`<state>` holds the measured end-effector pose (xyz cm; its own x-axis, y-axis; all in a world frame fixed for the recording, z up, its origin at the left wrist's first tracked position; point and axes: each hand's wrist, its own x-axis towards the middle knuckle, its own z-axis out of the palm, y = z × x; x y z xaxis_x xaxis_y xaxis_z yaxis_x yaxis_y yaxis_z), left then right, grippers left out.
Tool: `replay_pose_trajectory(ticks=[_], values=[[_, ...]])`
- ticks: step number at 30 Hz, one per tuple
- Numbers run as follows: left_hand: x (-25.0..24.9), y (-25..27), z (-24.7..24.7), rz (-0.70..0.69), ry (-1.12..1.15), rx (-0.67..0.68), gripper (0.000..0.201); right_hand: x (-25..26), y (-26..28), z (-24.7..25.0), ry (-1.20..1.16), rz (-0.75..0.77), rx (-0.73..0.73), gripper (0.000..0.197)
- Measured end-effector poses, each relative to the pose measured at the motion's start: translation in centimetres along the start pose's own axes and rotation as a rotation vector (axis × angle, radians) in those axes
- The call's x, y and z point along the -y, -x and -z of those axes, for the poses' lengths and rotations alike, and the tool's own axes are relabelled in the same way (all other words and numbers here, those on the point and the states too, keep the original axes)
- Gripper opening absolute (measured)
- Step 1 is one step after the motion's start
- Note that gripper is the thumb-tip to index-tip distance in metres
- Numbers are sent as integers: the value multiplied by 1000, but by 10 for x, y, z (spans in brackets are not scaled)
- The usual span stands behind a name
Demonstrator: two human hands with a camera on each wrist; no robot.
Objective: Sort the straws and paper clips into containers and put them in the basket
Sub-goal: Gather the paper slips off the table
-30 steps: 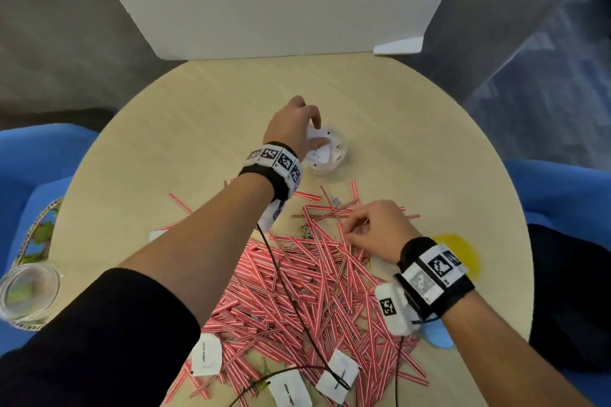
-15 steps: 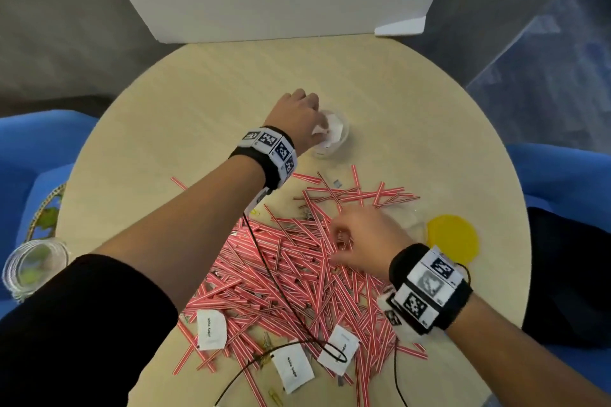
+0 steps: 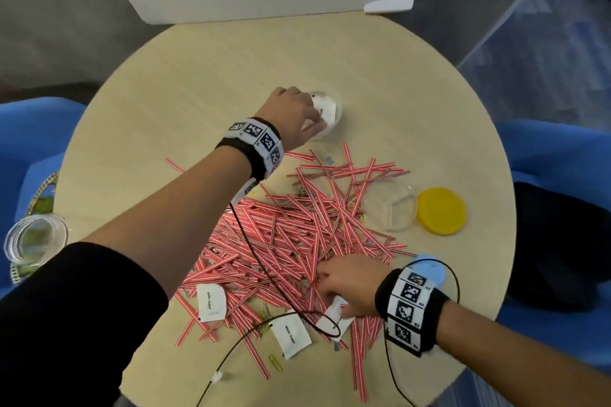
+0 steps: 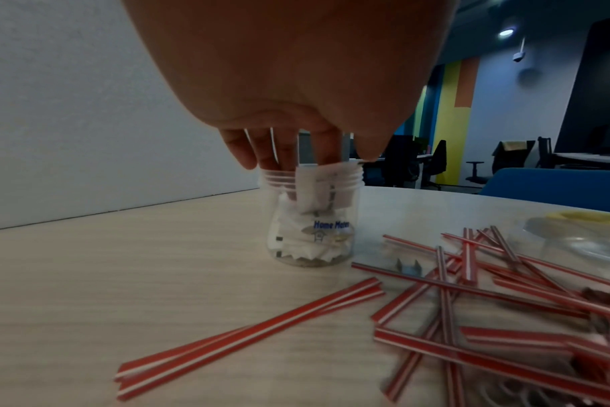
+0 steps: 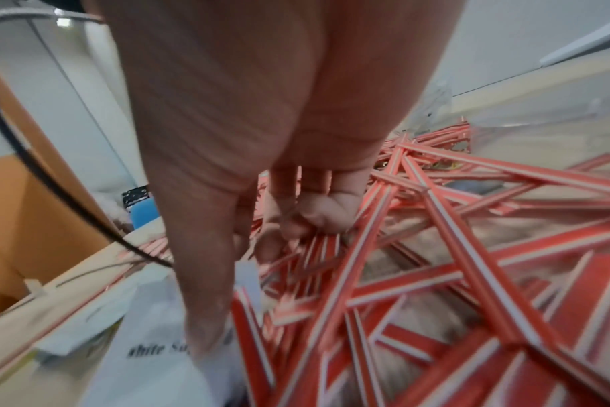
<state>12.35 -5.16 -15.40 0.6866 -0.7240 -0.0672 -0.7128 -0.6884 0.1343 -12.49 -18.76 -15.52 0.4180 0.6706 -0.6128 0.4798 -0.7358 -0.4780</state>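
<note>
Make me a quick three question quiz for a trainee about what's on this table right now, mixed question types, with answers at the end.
1. True or false: the small clear plastic jar under the left hand holds red-and-white striped straws.
2. Which lies nearer the round yellow lid: A) the empty clear shallow dish, B) the small clear plastic jar?
3. Fill in: the right hand touches a white ____ packet.

Key: 1 false, it holds white packets. 2 A. 3 sugar.
</note>
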Motion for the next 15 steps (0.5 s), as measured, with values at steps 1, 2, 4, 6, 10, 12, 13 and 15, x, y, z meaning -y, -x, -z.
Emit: replay_pose_trajectory(ticks=[1, 2, 4, 6, 10, 12, 13, 15], values=[[-2, 3, -1, 1, -9, 14, 45, 0, -1, -3, -9, -2, -3, 15], [-4, 5, -3, 5, -21, 31, 47, -1, -2, -4, -26, -8, 0, 10], [-8, 9, -7, 8, -55, 48, 51, -3, -1, -2, -91, -37, 8, 3], [-12, 11, -10, -2, -95, 55, 52, -6, 3, 4, -237, -85, 9, 6], [-12, 8, -11, 50, 13, 69, 40, -16, 7, 18, -476, -135, -66, 10], [-13, 7, -14, 99, 79, 21, 34, -21, 6, 22, -506, -139, -108, 16], [-14, 6, -17, 116, 88, -7, 33, -22, 5, 24, -526, -139, -127, 18], [-15, 6, -18, 141, 96, -43, 31, -24, 6, 28, -560, -136, -158, 16]])
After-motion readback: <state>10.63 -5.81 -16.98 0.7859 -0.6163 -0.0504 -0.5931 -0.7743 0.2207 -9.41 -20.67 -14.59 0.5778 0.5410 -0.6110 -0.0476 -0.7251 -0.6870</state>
